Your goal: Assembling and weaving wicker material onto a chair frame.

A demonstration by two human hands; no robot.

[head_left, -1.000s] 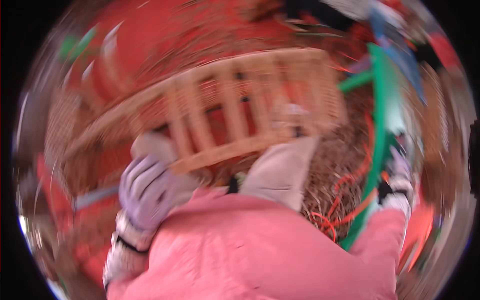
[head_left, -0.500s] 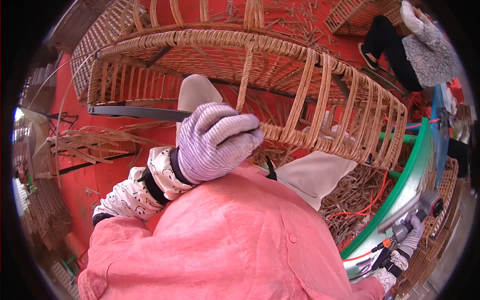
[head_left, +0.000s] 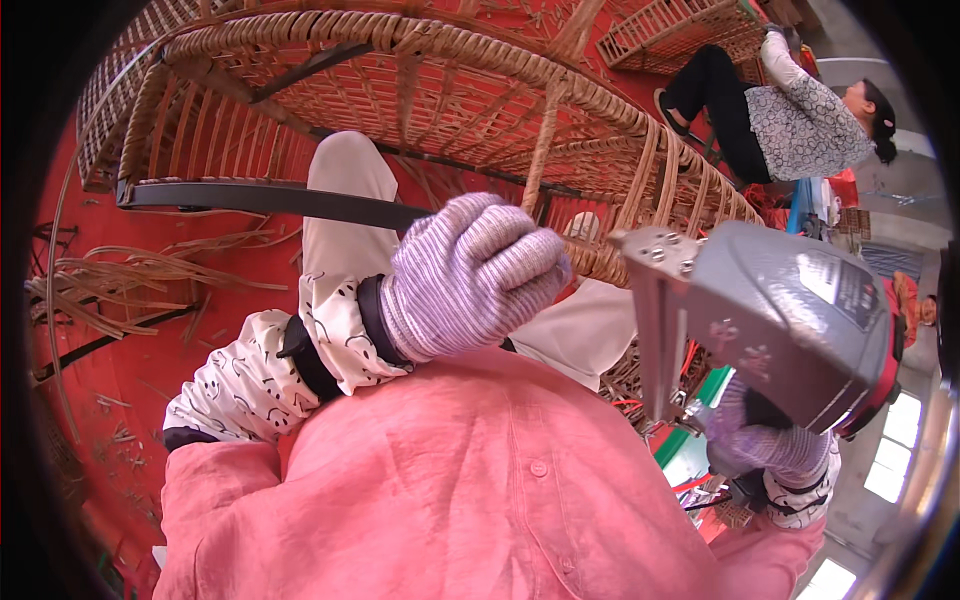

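While your left hand, in a lilac-and-white striped knit glove, is folded into a fist on the near rail of the tan woven rattan frame, your right hand, gloved to match, holds a grey boxy power fastening gun with a metal nose and magazine. In the head view, the frame spans your lap; from the left, a dark flat bar runs into your fist, and a rattan-wrapped stretch of rail comes out to the right. Your left fingers are pressed together around that rail, though what they pinch underneath is hidden; your right fingers close about the gun's handle, partly behind its body. The step in hand looks like steadying the end of the wrapping for a fastening. The next move would call for a firm left hold, with the gun's nose squared to the rail and clear of your knuckles; I can't tell whether the nose touches the rattan.
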